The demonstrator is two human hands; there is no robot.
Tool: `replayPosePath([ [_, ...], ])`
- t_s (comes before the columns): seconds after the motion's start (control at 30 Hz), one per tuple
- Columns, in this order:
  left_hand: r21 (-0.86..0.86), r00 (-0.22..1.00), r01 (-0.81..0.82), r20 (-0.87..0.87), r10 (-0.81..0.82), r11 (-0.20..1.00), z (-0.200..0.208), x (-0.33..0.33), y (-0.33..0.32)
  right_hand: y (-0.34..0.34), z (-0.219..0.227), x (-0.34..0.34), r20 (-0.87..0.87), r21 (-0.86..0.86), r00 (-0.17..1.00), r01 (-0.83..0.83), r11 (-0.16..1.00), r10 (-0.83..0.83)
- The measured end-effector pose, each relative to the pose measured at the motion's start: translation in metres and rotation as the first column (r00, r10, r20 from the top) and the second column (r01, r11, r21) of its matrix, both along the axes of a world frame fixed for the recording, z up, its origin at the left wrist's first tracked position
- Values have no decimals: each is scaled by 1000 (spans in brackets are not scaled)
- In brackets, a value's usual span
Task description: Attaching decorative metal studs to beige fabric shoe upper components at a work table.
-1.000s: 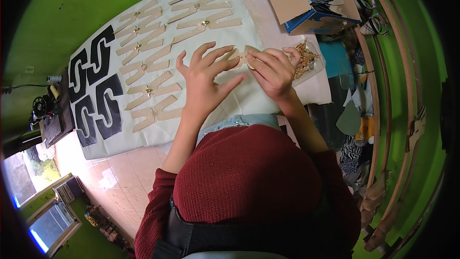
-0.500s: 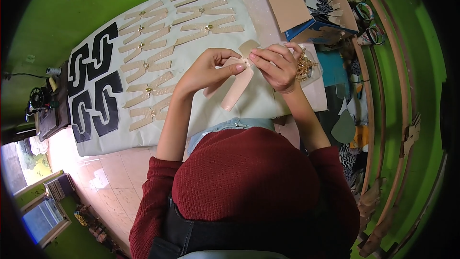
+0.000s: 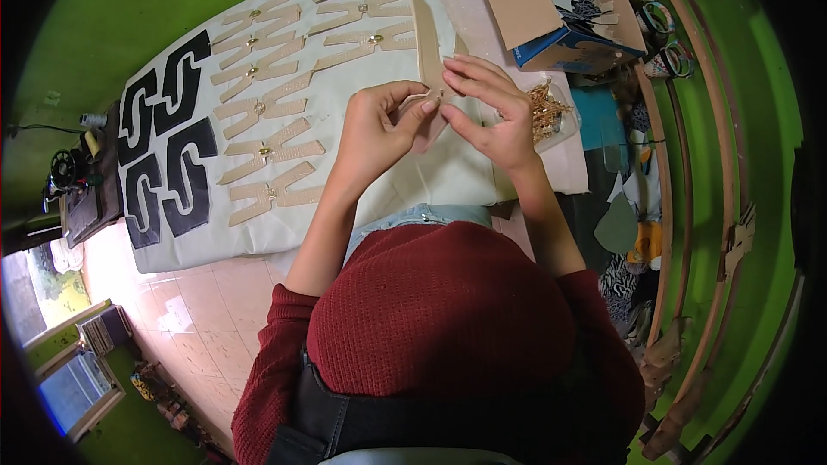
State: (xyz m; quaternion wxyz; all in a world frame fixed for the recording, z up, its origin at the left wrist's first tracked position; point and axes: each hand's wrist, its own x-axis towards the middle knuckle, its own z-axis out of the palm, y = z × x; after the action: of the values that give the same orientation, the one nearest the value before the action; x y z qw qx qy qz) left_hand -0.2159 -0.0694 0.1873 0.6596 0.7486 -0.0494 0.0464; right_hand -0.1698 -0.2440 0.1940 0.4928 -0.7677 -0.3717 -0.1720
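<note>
Tabletop [image 3: 379,196]: bare strip along the near edge, in front of both hands; passable. Left edge blocked by black S-shaped pieces [image 3: 186,219]. Beige straps [image 3: 260,108] crowd the stretch from there to the far edge, narrow gaps only. Far right corner: cardboard box [image 3: 517,4]. Right edge: clear tray [image 3: 566,127], just beside right hand [image 3: 498,120]. Clearance under held strap [image 3: 426,43] uncertain; hands partly cover it.

No words or numbers are legible on anything here. The blue side [image 3: 562,50] of the cardboard box [image 3: 515,0] at the far right corner of the worktop [image 3: 413,182] bears small pale print, too small to read. Four black cut pieces [image 3: 189,215] along the worktop's left edge have outlines resembling the letter S, as shapes rather than lettering.
</note>
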Motion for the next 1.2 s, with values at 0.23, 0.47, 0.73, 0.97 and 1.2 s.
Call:
replayPosePath([
  [0.23,-145,990,71,-107,-87,987,18,-14,-3,1,-12,-13,-309,234,947,-11,972,86],
  [0.47,-17,994,46,-97,-48,999,18,-17,-7,7,-13,-22,-442,462,873,23,887,207],
  [0.73,-13,999,5,46,-4,1000,15,-20,-10,14,-6,-29,-416,580,873,39,814,255],
  [0.97,-108,1000,7,8,-6,994,10,-16,-9,6,5,-22,-613,590,676,46,806,410],
  [1.2,-144,990,-11,-140,-10,990,18,-17,-13,-4,15,-16,-730,499,568,61,865,381],
])
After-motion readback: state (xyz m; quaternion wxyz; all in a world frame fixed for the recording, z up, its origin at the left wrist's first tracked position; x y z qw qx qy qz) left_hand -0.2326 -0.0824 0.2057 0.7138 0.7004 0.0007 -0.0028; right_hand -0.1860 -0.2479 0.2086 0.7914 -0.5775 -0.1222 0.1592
